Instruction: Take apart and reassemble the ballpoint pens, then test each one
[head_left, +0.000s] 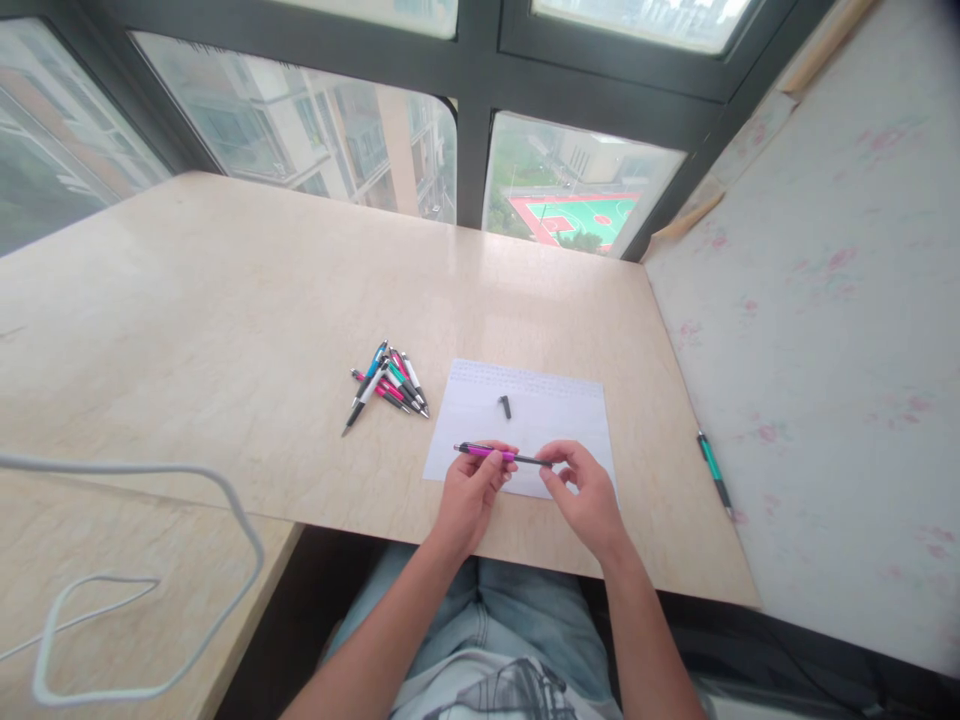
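My left hand [466, 497] is closed round the purple barrel [491, 453] of a ballpoint pen, its clicker end pointing left. From the barrel's right end sticks out a thin dark ink refill [529, 461]. My right hand [589, 500] pinches the far tip of that refill between thumb and fingers. Both hands are over the near part of a sheet of white paper [555, 415] with lines of writing along its top. A short black pen grip piece [506, 407] lies on the sheet, just beyond my hands.
Left of the paper lies a pile of several click pens [386, 385] in mixed colours. A green pen [714, 473] rests by the papered wall [832, 400] at right. A white cable [225, 485] loops at lower left. Windows line the desk's [247, 290] far edge.
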